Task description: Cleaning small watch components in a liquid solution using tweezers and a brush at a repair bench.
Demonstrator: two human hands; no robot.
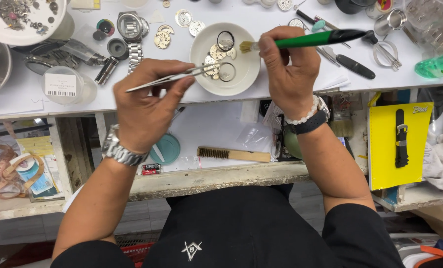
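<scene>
My left hand grips metal tweezers, whose tips reach into a small white bowl and rest on a round watch part. In the bowl lie several small watch parts and rings. My right hand holds a green-handled brush, its pale bristles at the bowl's right rim. Both hands hover over the white worktop. A metal watch sits on my left wrist; a bead bracelet and a dark band are on my right wrist.
A steel wristwatch and loose gears lie left of the bowl. A dish of parts sits at far left, a lidded tub nearby. Tools lie at right. In the drawer below are a wooden brush and batteries. A yellow card with a black strap stands at right.
</scene>
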